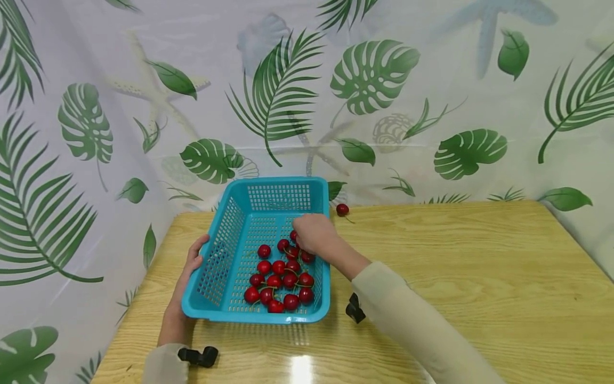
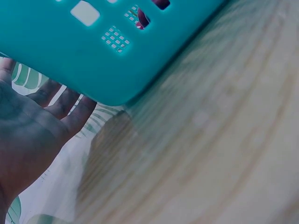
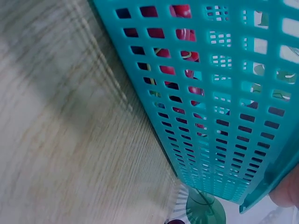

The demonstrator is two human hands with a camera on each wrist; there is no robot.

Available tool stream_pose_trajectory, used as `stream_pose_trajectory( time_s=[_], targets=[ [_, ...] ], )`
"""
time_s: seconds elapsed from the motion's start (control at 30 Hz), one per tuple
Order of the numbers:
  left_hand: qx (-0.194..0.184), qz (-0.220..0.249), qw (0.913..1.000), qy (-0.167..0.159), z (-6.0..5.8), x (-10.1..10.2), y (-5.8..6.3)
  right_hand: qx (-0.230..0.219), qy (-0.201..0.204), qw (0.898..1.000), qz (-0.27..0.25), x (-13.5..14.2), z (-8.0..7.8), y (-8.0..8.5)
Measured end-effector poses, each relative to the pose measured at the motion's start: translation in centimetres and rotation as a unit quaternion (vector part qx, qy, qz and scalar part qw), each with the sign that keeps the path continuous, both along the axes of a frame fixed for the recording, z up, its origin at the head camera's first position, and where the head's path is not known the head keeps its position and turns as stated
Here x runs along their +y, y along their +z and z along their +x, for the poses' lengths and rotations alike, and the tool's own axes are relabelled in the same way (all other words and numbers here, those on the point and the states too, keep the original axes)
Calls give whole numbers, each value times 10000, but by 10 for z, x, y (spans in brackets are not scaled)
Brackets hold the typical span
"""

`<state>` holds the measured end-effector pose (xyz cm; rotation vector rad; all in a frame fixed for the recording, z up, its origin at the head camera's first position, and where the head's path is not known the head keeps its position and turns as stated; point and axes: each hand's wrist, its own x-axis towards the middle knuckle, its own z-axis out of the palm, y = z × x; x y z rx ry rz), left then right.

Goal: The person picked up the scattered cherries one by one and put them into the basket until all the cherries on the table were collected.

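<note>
A blue-green plastic basket [image 1: 259, 318] with perforated walls stands on the wooden table. Several red cherries [image 1: 274, 281], some with green stems, lie mostly in its right and near part. My left hand [image 1: 193, 261] is at the basket's left side, its fingertips touching the rim; the left wrist view shows these fingers [image 2: 60, 105] fairly straight beside the wall. My right hand [image 1: 315, 233] reaches over the right rim, down among the cherries at the far right. Its fingertips are hidden, so whether it holds a cherry does not show.
One loose cherry [image 1: 342, 209] with a stem lies on the table [image 1: 455, 266] outside the basket, near its far right corner. Behind the table hangs a white cloth [image 1: 297, 144] printed with green leaves. Black wrist mounts [image 1: 198, 357] sit at both sleeves.
</note>
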<state>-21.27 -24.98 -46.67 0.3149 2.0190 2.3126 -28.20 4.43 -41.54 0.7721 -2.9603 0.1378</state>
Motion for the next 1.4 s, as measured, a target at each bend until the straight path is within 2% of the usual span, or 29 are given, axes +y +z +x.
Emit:
stream_pose_trajectory(
  time_s=[0.1, 0.2, 0.53, 0.6, 0.67, 0.7, 0.8, 0.87, 0.9, 0.97, 1.07, 1.17, 1.27, 1.33, 1.4],
  targets=[
    [-157, -46, 9999, 9, 1, 0, 1, -200, -6, 9993, -306, 1, 0, 1],
    [-160, -44, 9999, -20, 1, 0, 1, -320, -8, 9978, -581, 3, 0, 3],
    [113, 85, 9997, -178, -2, -5, -2, -311, -83, 9871, -1569, 6, -1, 1],
    [187, 86, 9996, -201, -2, -6, -2, -300, -105, 9812, -1905, 6, -1, 0],
    [256, 111, 9994, -218, -3, -7, -3, -258, -159, 9660, -2567, 7, -2, -1],
    [239, 107, 9994, -211, -3, -6, -3, -184, -203, 9539, -2990, 9, -3, -2],
    [149, 34, 9998, -159, -2, -5, -3, 325, -345, 9035, -4260, 18, -8, -8],
    [192, 0, 9997, -124, -2, -4, -3, 749, -564, 8778, -4698, 26, -13, -13],
    [182, -27, 9998, -94, -1, -4, -3, 912, -695, 8710, -4778, 31, -16, -16],
    [250, -26, 9997, -41, -1, -5, -4, 1102, -996, 8676, -4745, 42, -21, -22],
    [416, 8, 9991, -23, -1, -6, -5, 1052, -1445, 8766, -4468, 58, -28, -32],
    [472, -25, 9988, -84, -2, -6, -4, 719, -1793, 9006, -3894, 74, -31, -44],
    [438, -79, 9990, -93, -2, -6, -3, 262, -1913, 9300, -3127, 85, -33, -54],
    [441, -73, 9989, -100, -3, -6, -3, -36, -1901, 9430, -2731, 90, -34, -61],
    [516, -65, 9986, -128, -4, -6, -4, -247, -1861, 9514, -2442, 93, -34, -66]
  ],
)
